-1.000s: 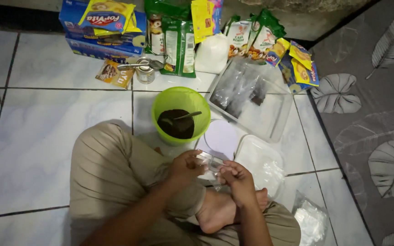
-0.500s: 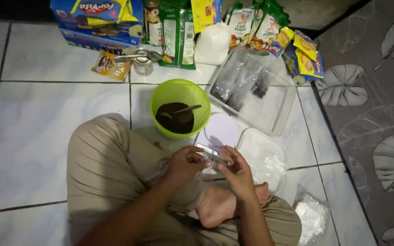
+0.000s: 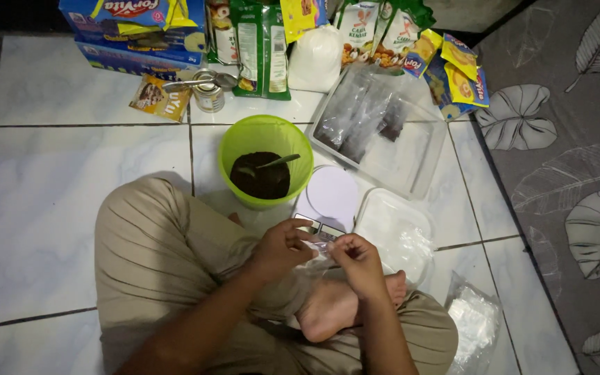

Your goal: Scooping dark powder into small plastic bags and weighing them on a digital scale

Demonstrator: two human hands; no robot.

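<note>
I sit cross-legged on a tiled floor. My left hand point(image 3: 282, 248) and my right hand point(image 3: 357, 262) meet above my bare foot, both pinching a small clear plastic bag point(image 3: 319, 255) between the fingertips. Just beyond them lies a small kitchen scale point(image 3: 330, 200) with a round white plate. A lime green bowl point(image 3: 236, 144) of dark brown powder stands past that, with a spoon point(image 3: 277, 162) resting in it.
A clear plastic tub point(image 3: 418, 156) holding filled dark packets sits at the right of the bowl. A white lidded container point(image 3: 392, 217) and a pile of empty bags point(image 3: 476, 323) lie at my right. Boxes, packets, a white sack point(image 3: 316, 57) and an open tin point(image 3: 209, 94) line the back.
My hands have stayed together on the small bag, shifting slightly lower over my foot. The view has tilted, so the bowl and tub appear a little lower.
</note>
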